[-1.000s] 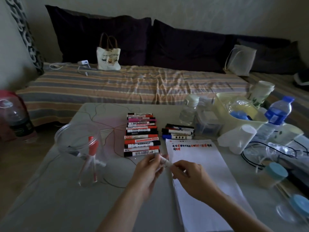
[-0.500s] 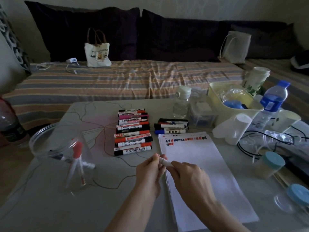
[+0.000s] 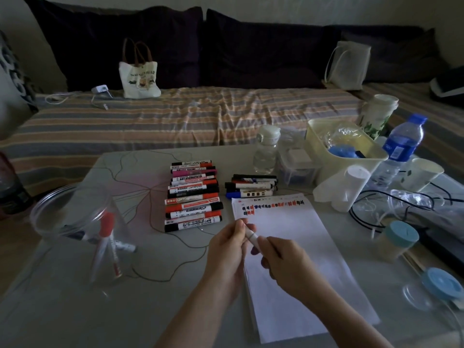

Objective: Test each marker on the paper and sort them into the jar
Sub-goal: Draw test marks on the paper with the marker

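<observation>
Both hands up over the near-left edge of the white paper pad [image 3: 296,262], sharing one white-barrelled marker [image 3: 251,236]. Left hand [image 3: 227,257] has its fingers curled round the marker's upper end, right hand [image 3: 283,264] grips the lower barrel in a closed fist; only a short stretch of white barrel shows between them, cap and ink colour hidden. Marker sits tilted, held above the pad, not touching it. Pad lies on the pale grey table [image 3: 62,310], with a row of red, black and blue test scribbles [image 3: 273,205] along its far edge. Clear round plastic jar [image 3: 75,222] stands well to the left, holding a red-capped marker [image 3: 104,244] leaning upright plus a couple of others, blurry. Main stack of red, black and pink markers [image 3: 193,195] lies between jar and pad; smaller group of black and blue markers [image 3: 251,186] just beyond the pad's far edge.
</observation>
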Available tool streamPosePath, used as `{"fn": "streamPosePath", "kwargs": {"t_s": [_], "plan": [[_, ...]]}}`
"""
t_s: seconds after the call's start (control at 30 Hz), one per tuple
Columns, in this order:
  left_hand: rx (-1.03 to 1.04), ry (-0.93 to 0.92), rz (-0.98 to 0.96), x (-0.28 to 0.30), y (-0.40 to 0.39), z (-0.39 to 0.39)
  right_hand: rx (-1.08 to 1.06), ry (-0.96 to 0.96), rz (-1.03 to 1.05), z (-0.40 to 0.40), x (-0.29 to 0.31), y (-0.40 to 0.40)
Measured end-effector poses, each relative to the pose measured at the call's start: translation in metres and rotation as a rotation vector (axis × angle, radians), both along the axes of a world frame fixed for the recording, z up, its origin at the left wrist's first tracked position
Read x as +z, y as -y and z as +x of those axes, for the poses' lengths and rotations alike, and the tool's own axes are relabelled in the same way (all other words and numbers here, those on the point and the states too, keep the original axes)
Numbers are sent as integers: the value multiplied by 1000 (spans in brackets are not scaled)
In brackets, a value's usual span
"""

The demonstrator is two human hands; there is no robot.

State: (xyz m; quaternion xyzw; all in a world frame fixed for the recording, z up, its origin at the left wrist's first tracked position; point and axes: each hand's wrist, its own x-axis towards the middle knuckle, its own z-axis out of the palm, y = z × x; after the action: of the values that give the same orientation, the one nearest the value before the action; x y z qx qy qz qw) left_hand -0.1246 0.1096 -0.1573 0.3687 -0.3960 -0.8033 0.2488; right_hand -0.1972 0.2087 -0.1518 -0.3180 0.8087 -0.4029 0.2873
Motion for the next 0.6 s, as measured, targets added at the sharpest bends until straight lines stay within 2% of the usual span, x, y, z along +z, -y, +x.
{"fn": "streamPosePath", "kwargs": {"t_s": [0.23,0.4,0.5,0.6], "plan": [[48,-17,19,0,-5,0,-36,-14,43,4,4,1],[-144,-1,-57,0,-10,0,-57,-397,37,3,-3,-12],[-16,0,-41,1,-13,-3,-59,-465,-18,10,-9,-12],[88,-29,58,5,-8,-6,-26,-524,-44,17,-4,-8]]}}
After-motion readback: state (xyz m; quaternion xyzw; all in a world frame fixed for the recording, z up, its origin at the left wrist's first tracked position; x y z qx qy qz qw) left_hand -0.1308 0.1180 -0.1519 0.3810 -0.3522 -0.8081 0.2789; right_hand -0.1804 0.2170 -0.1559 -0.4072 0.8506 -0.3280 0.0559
